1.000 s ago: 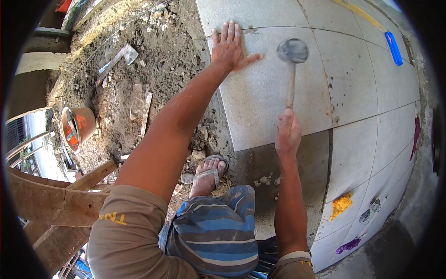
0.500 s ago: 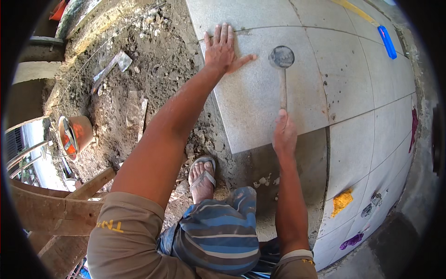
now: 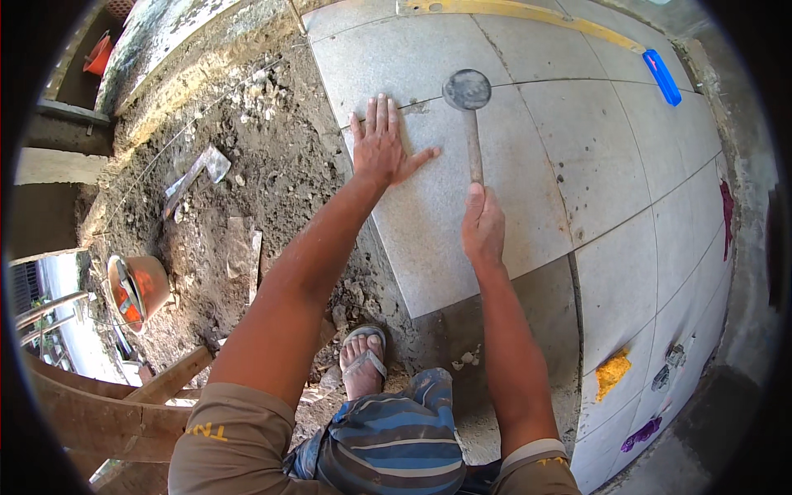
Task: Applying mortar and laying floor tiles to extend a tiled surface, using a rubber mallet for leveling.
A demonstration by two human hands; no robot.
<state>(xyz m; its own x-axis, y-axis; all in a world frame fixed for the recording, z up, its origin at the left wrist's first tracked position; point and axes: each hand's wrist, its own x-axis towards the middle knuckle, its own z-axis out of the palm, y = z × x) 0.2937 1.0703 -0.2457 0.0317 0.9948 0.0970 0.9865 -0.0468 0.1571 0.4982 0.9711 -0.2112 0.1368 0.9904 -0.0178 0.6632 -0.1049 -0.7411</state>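
Observation:
My left hand (image 3: 381,150) lies flat with spread fingers on the far left corner of a large light-grey floor tile (image 3: 445,239). In my right hand (image 3: 484,227) is the wooden handle of a rubber mallet (image 3: 467,89). Its round dark head is over the tile's far edge, near the joint with the tile beyond; whether it touches the surface I cannot tell. The tile's near edge borders a patch of grey mortar bed (image 3: 528,301), where a few small crumbs lie.
Rough soil and rubble with a trowel (image 3: 198,177) lie left, beside an orange bucket (image 3: 148,289). A yellow level (image 3: 528,18) with a blue end (image 3: 662,78) rests on far tiles. Wooden beams (image 3: 107,412) stand near left. Orange (image 3: 613,375) and purple (image 3: 642,433) scraps lie right.
The mallet has shifted left and toward the tile's far edge with my right hand. My left hand stays flat at the tile's corner. The view has tilted, bringing more of the yellow level into sight.

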